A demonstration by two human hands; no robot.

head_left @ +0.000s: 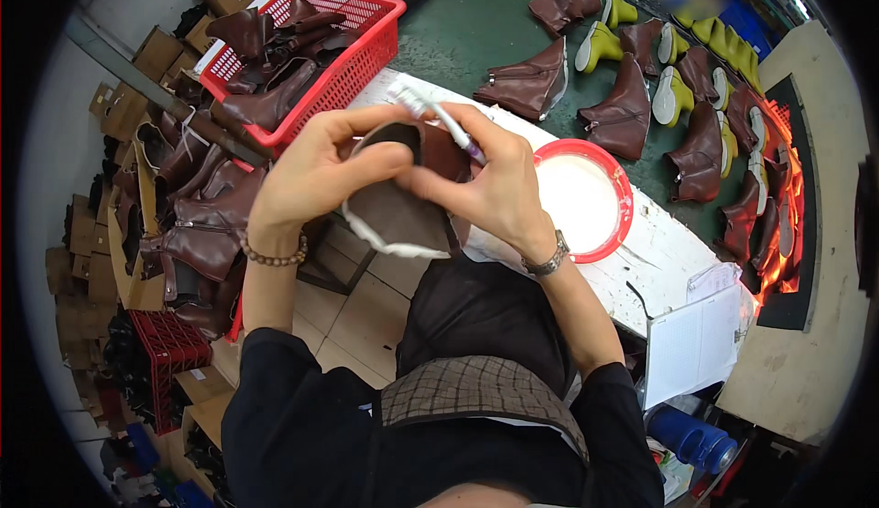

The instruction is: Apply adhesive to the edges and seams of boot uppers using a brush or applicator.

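Observation:
Over my lap, a brown boot upper (396,213) is held up with its lower edge toward me; a white, wet-looking band runs along that edge. My left hand (307,164) is closed on the upper's left side, thumb over the top. My right hand (502,183) pinches the right side and also grips a toothbrush (449,123), white with a purple end, its head pointing up and left, slightly blurred. Close to the right of that hand stands a red-rimmed bowl (627,204) of white liquid. Parts of the upper are hidden behind my fingers.
A white worktable (673,250) borders a green conveyor belt (449,36) carrying brown boot uppers (618,109) and yellow-green lasts (600,47). A red basket (389,27) of uppers stands at the left. More uppers (220,224) pile below it. A glowing orange opening (789,169) lies far right.

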